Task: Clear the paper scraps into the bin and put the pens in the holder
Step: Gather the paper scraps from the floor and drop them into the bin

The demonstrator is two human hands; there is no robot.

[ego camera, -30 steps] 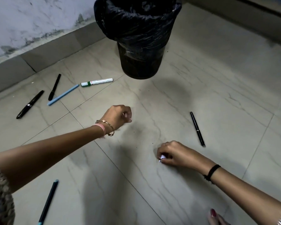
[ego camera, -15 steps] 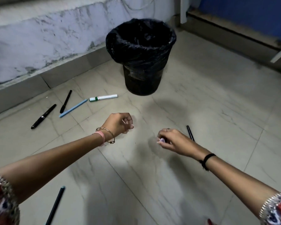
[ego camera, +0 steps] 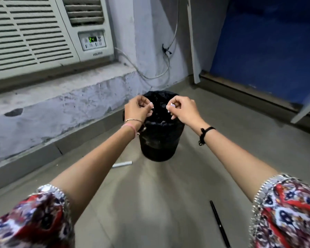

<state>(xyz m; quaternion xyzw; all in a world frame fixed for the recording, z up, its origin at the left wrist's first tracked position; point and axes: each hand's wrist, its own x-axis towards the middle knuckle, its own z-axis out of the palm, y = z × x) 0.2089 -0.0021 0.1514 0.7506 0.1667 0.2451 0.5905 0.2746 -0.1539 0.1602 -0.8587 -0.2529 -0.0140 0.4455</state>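
**Both hands above the bin**

The right hand (ego camera: 183, 110) pinches a small white paper scrap (ego camera: 170, 106) over the mouth of the black bin (ego camera: 159, 145). The left hand (ego camera: 137, 110) is curled beside it, and I cannot tell if it holds anything. On the floor, a white marker (ego camera: 123, 164) is partly behind the left forearm. A black pen (ego camera: 219, 223) reaches the bottom edge.

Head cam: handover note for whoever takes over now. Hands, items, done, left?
Left hand: curled over the black bin; can't tell if it holds anything.
Right hand: pinches a white paper scrap above the bin mouth.
Floor: white marker left of the bin, black pen nearer on the right; no holder in view.
Done: scrap at bin. Left: drop it, gather pens.
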